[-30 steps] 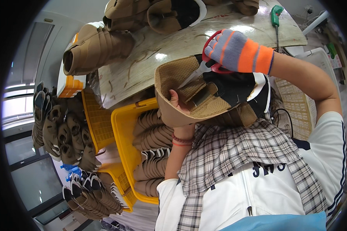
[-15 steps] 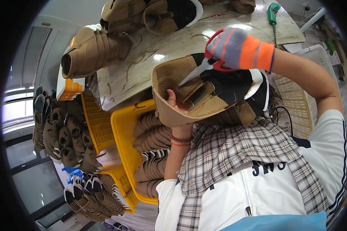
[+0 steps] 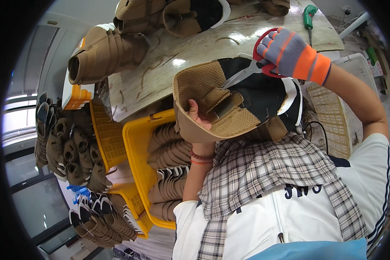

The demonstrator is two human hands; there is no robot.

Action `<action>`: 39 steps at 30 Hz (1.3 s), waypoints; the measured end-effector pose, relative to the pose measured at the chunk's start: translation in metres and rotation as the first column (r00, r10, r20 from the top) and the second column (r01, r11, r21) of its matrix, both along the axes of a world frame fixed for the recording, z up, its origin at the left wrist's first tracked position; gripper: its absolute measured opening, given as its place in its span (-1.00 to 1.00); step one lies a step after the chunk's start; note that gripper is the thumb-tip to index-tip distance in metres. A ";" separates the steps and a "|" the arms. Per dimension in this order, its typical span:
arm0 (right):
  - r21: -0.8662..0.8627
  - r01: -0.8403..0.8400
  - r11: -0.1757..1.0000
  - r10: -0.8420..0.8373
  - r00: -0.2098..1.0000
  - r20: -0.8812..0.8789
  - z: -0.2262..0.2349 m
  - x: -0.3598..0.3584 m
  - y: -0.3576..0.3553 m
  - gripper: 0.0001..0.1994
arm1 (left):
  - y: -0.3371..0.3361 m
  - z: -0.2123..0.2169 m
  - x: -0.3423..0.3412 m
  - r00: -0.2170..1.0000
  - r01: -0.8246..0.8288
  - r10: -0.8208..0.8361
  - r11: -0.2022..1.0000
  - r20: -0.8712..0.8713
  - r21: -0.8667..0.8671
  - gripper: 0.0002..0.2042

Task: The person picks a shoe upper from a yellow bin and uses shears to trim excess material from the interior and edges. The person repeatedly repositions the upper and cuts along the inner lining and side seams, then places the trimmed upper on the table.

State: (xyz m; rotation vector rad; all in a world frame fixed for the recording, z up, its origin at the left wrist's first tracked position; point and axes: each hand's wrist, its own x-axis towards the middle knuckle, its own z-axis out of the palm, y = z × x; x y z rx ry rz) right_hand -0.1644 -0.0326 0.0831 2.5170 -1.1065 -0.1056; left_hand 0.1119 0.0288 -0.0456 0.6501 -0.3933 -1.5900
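My left hand point(image 3: 199, 118), bare with a beaded bracelet at the wrist, grips a brown boot upper point(image 3: 190, 84), its thumb inside the opening and the other fingers hidden beneath. The upper's inside shows tan mesh, a black lining and a white edge at the right, with a few short thread ends. Over it, my right hand point(image 3: 290, 54), in a grey and orange glove, is closed round the red handles of a pair of scissors point(image 3: 242, 76). The blades are parted, one of them pointing down into the upper's opening.
More brown uppers point(image 3: 110, 54) lie on the worktable point(image 3: 136, 93), which is strewn with trimmings. A green hand tool point(image 3: 308, 18) rests at its far right. Yellow crates point(image 3: 132, 160) with stacked uppers stand at the left. A pale basket point(image 3: 331, 115) is at the right.
My right hand has moved right with the scissors, whose tip has shifted rightward and a little up; the blades now look parted. My left hand keeps the upper almost where it was.
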 end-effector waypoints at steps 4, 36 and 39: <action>0.003 0.038 0.999 -0.038 0.999 0.029 -0.002 0.000 0.005 -0.58 | 0.002 0.003 0.002 0.999 0.029 -0.028 0.999 -0.032 0.025 -0.51; 0.210 0.043 0.977 -0.022 0.995 -0.101 -0.001 0.051 0.049 -0.48 | 0.065 0.023 0.056 0.859 0.479 -0.504 0.723 -0.095 0.497 -0.72; 0.294 0.068 0.953 -0.030 0.991 -0.130 0.001 0.056 0.056 -0.48 | 0.068 0.021 0.051 0.896 0.397 -0.442 0.744 -0.050 0.537 -0.73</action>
